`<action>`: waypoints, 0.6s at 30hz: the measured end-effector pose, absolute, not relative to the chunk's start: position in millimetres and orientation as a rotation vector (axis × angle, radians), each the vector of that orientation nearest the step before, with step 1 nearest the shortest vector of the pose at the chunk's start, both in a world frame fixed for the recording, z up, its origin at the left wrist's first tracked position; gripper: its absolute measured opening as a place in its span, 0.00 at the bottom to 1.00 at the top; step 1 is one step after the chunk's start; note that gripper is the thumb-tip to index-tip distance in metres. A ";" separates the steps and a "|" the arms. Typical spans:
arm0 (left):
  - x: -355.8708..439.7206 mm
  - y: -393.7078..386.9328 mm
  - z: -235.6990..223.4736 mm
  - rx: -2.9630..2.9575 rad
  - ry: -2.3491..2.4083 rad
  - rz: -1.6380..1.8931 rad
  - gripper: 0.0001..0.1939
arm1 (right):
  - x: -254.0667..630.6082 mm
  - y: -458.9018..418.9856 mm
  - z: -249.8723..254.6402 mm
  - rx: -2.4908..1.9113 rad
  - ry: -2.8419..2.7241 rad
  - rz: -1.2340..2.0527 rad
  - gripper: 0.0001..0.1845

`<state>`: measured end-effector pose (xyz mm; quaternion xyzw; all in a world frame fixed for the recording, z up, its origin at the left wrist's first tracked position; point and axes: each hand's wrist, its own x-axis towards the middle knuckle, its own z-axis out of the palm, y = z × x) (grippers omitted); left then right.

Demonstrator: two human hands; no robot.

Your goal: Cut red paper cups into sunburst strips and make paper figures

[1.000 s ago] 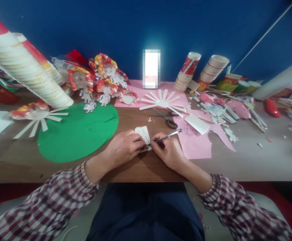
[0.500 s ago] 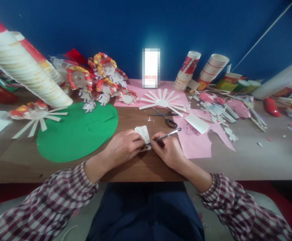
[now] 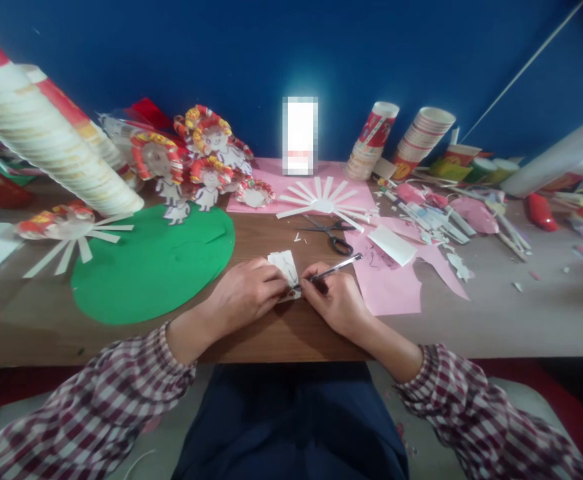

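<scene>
On the wooden table in front of me lies a small white piece of paper [image 3: 284, 264] with dark drawn lines. My left hand [image 3: 251, 287] grips its left and lower side, with the fingers bent and pressed together. A pen with a clear barrel [image 3: 340, 264] slants up to the right out of my right hand [image 3: 336, 297]. Thumb and fingers pinch it low, and its tip is at the paper's lower right, partly hidden by the fingers. Black-handled scissors [image 3: 340, 245] lie open just beyond the right hand.
A green paper oval [image 3: 146, 273] and leaning paper-cup stacks [image 3: 66, 133] are on the left. Behind stand paper figures with red-yellow rings [image 3: 206, 193] and a bright blurred-out screen [image 3: 300, 133]. Pink paper [image 3: 396, 293], a white strip fan [image 3: 324, 203] and scraps lie right.
Both hands keep their hold on the paper and pen, almost unmoved. The whole view has shifted very slightly.
</scene>
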<state>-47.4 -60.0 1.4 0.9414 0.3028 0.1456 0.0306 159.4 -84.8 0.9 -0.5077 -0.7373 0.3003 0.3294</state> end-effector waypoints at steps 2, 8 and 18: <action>-47.2 -59.9 1.7 2.897 0.928 0.444 0.10 | 159.5 -84.6 0.4 -1.332 -1.938 0.775 0.05; -46.9 -59.9 2.0 2.902 0.930 0.445 0.11 | 159.5 -84.9 -1.8 -1.344 -1.961 0.764 0.06; -47.1 -59.7 2.0 2.904 0.933 0.440 0.10 | 159.5 -85.1 0.1 -1.331 -1.938 0.781 0.06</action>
